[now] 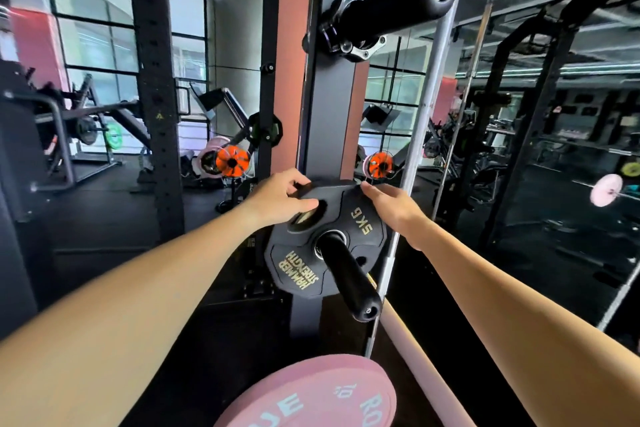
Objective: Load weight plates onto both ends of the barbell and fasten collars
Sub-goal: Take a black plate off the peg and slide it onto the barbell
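Note:
A black 5 kg plate (pixel 349 225) with gold lettering sits on a black storage peg (pixel 349 274) of the rack upright. My left hand (pixel 277 199) grips its upper left edge, thumb at a grip hole. My right hand (pixel 391 204) holds the upper right edge, fingers curled behind the rim. Above, a second black peg (pixel 391 7) carries silver collars (pixel 349 21). A pink plate (pixel 311 395) lies at the bottom of the view. A silver barbell (pixel 446 45) stands upright against the rack, right of the pegs.
The grey rack upright (pixel 329 121) stands straight ahead. A mirror on the right reflects racks and a loaded bar with a pink plate (pixel 606 189). Orange collars (pixel 232 159) and benches stand at the left. A pale pink padded bar (pixel 415 350) runs near my right forearm.

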A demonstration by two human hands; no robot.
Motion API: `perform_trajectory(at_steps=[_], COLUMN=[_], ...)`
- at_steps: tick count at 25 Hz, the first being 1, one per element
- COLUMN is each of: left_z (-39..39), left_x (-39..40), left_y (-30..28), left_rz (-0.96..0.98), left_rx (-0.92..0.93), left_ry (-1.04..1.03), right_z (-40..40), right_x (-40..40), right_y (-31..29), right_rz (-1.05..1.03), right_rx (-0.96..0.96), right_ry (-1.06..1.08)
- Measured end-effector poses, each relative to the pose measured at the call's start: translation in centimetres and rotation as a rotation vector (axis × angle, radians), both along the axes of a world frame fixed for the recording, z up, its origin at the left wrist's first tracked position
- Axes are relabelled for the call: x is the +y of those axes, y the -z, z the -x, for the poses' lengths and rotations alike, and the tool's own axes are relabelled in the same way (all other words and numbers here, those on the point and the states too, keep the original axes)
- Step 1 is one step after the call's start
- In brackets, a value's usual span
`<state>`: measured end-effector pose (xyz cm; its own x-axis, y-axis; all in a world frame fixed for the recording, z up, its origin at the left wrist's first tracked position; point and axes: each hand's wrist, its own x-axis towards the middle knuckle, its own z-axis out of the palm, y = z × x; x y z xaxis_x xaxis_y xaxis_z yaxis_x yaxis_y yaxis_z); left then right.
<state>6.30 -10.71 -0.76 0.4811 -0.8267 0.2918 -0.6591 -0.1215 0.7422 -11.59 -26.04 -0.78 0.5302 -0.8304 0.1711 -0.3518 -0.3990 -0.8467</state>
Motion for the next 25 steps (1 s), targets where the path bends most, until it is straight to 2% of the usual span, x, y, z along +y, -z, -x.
perform_trajectory(at_steps=[5, 7, 10, 13, 16, 19, 25], left_z=[-0.1, -0.3, 0.6, 2.1, 4.4, 5.3, 6.9], left_x=[2.4, 3.2, 3.9, 3.5, 2.9, 2.9, 3.7], left_y=[2.5, 3.9, 4.9, 4.8, 3.7, 3.8, 7.1], left_rz=[0.024, -0.007, -0.017, -0.054, -0.011, 0.07, 0.207], left_rx=[0.237, 0.318, 0.429, 0.491, 0.483, 0.487, 0.612], left_ry=[-0.018, -0.037, -0.009, -0.07, -0.177, -0.207, -0.246], right_z=[0.3, 1.4, 2.7, 2.6, 2.8, 3.0, 4.5], right_x=[-0.9, -1.5, -1.4, -1.8, -1.8, -1.5, -0.9], right_y=[-0.3, 0.8, 2.9, 3.5, 3.1, 4.4, 7.8], right_rz=[0.045, -0.024, -0.196, -0.176, -0.175, -0.207, -0.465], right_rx=[-0.11, -0.136, -0.104, -0.045, -0.025, -0.134, -0.418], right_ry=[-0.057, -0.021, -0.116, -0.2, -0.216, -0.232, -0.275])
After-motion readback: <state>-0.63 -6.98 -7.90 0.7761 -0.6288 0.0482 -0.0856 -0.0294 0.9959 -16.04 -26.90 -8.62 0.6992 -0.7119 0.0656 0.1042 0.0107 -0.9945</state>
